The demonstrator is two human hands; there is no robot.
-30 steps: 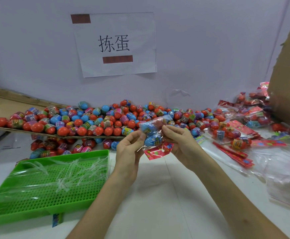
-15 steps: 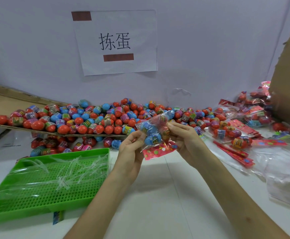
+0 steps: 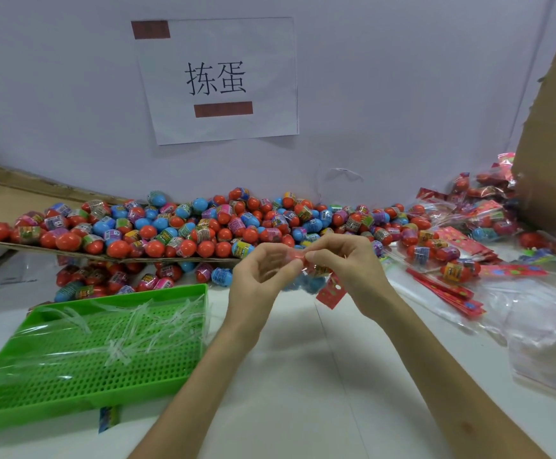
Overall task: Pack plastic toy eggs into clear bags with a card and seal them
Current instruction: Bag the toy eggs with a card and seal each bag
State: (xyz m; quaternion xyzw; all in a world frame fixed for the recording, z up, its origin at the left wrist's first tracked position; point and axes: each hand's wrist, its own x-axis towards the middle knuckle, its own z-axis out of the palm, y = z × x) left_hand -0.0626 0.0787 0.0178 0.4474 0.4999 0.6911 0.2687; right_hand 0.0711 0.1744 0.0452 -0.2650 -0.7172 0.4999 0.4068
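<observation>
Head view shows the left hand (image 3: 263, 276) and right hand (image 3: 346, 263) pinching the mouth of the bag (image 3: 294, 283) above the counter (image 3: 303, 376), with eggs (image 3: 316, 282) and card (image 3: 331, 294) hanging inside. Its film looks light, limp and slippery, so the top edge seems the surest hold.

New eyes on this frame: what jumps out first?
The long heap of red and blue plastic toy eggs on a cardboard sheet along the back wall dominates. Dead centre, the left hand and right hand pinch the top of a clear plastic bag holding blue eggs and a red printed card. A bright green perforated plastic tray strewn with clear strips sits front left.
</observation>
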